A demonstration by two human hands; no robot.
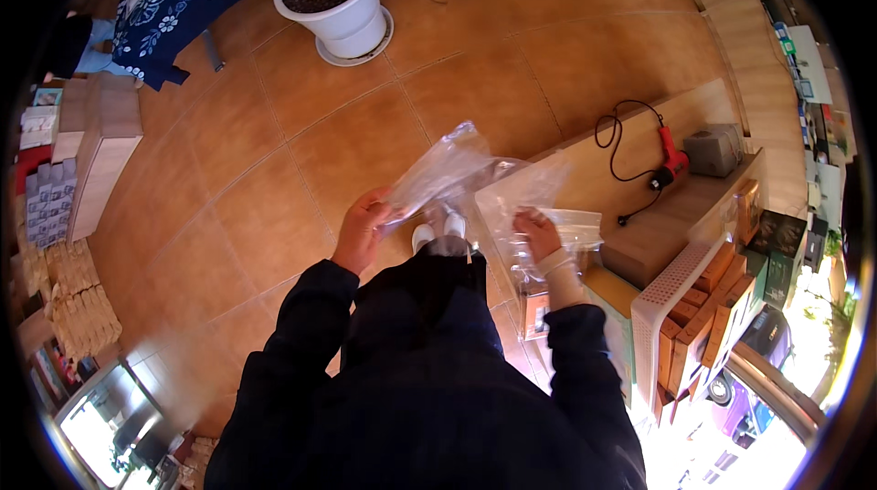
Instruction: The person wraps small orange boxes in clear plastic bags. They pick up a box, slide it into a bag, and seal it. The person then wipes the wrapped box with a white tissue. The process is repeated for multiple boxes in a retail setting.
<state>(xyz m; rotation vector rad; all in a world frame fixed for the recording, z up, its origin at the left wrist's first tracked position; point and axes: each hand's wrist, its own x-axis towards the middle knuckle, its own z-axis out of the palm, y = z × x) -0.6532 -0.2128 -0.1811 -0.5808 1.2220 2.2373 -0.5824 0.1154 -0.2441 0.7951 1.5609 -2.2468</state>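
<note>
Clear, crinkled plastic wrap (440,164) stretches between my two hands in front of my body. My left hand (362,229) pinches its near left end, fingers closed. On the other side my right hand (539,231) has its fingers closed on clear plastic (577,229), over the near end of a wooden counter. Whether both hands hold one piece or separate bags cannot be made out. Farther along the counter (568,172) lies a red heat gun (674,161) with a black cord, beside a grey box (713,150).
On the right stands a white perforated basket (647,330) with several brown boxes (699,326). A white plant pot (352,20) sits on the tiled floor (338,134) ahead. A dark blue patterned cloth (178,10) hangs at far left; a wooden cabinet (108,147) stands below it.
</note>
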